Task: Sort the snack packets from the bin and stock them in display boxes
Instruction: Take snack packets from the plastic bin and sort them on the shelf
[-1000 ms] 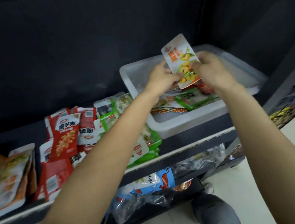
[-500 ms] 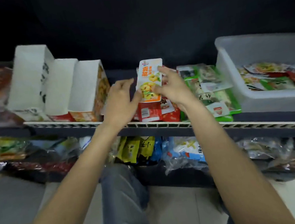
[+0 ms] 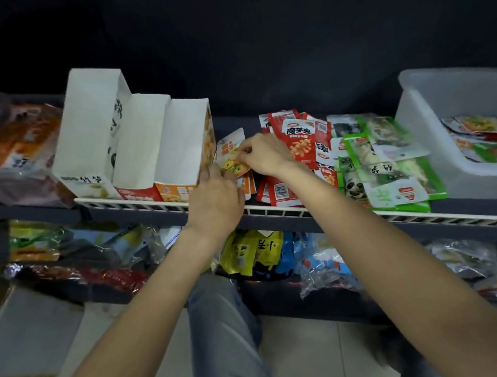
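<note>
An orange-and-white snack packet (image 3: 230,151) is low over the shelf, just right of the three white display boxes (image 3: 139,148). My right hand (image 3: 263,155) pinches its right edge from above. My left hand (image 3: 215,197) holds its lower edge, with a small stack of similar orange packets (image 3: 250,185) under it. To the right lie a pile of red packets (image 3: 298,147) and a pile of green packets (image 3: 385,165). The translucent bin (image 3: 460,90) at the far right holds several mixed packets.
The shelf has a white slotted front rail (image 3: 274,208). A clear tub with orange packets (image 3: 8,152) stands at the far left. The lower shelf holds bagged snacks (image 3: 258,254). My trouser leg (image 3: 224,332) is below, over a tiled floor.
Both hands carried the orange packet from above the bin leftward past the red pile and lowered it to the shelf beside the display boxes. The view swung left with them.
</note>
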